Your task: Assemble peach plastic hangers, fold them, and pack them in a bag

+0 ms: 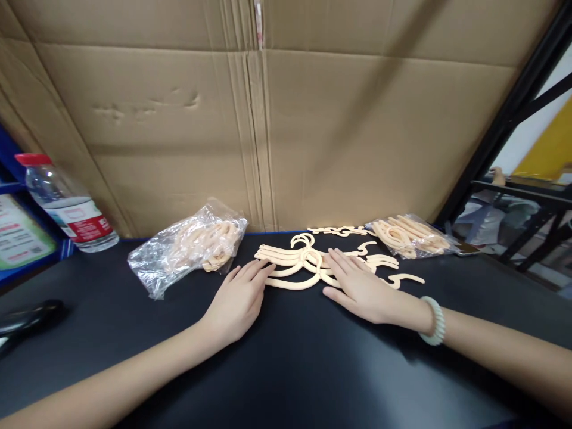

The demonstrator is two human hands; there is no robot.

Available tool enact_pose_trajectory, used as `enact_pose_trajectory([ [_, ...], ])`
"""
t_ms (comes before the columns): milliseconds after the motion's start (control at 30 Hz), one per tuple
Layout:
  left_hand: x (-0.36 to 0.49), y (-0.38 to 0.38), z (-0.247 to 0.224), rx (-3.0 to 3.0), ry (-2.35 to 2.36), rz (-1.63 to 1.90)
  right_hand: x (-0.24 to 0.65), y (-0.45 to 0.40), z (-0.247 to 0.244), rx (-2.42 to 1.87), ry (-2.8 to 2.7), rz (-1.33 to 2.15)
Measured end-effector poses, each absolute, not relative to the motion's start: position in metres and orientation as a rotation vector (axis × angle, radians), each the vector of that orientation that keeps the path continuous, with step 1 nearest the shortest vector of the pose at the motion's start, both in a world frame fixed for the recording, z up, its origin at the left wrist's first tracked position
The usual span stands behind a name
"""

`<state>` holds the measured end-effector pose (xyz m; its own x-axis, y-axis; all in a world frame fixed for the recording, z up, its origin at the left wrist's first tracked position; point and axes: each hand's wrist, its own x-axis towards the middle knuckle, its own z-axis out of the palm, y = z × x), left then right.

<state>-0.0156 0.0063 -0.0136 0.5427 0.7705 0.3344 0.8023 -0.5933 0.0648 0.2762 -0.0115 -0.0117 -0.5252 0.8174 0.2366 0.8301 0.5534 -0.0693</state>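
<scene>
Several pale, curved wooden-looking pieces [292, 285] lie on the black table, grouped into a roughly symmetrical pattern with curls at its top. My left hand [239, 298] lies flat at the pattern's left side, fingertips touching the ends of the lower strips. Over the right side rests my right hand [357, 286], fingers stretched out and covering part of the pieces. A beaded bracelet [434, 322] circles my right wrist. Loose S-shaped pieces [404, 278] lie just beyond that hand. What is under my palms is hidden.
A clear plastic bag [187, 244] of similar pieces lies at left, another bag [409, 235] at right. A red-capped water bottle [74, 205] stands far left near a dark object [31, 317]. Cardboard [179, 119] walls off the back. A thin carved strip [338, 230] lies by it.
</scene>
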Motion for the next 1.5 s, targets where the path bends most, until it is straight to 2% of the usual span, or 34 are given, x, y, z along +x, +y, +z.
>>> enact_pose_trajectory([
  [300, -0.019, 0.023, -0.009, -2.756, -1.378, -0.355, 0.28, 0.025, -0.011, -1.435, -2.485, -0.163],
  [533, -0.023, 0.037, -0.006, -2.789, -1.362, -0.275, 0.271, 0.025, -0.007, -1.106, -2.306, -0.218],
  [733, -0.023, 0.036, -0.003, -2.809, -1.272, -0.348, 0.258, 0.021, -0.004, -1.088, -2.319, -0.087],
  [1000, -0.027, 0.037, -0.008, -2.838, -1.238, -0.491, 0.249, 0.032, -0.005, -1.115, -2.333, -0.124],
  [1233, -0.027, 0.036, -0.009, -2.807, -1.099, -0.585, 0.271, 0.038, -0.014, -1.499, -2.477, -0.056],
  [1500, -0.021, 0.027, -0.005, -2.693, -1.035, -0.705, 0.292, 0.032, -0.009, -1.399, -2.622, -0.034],
])
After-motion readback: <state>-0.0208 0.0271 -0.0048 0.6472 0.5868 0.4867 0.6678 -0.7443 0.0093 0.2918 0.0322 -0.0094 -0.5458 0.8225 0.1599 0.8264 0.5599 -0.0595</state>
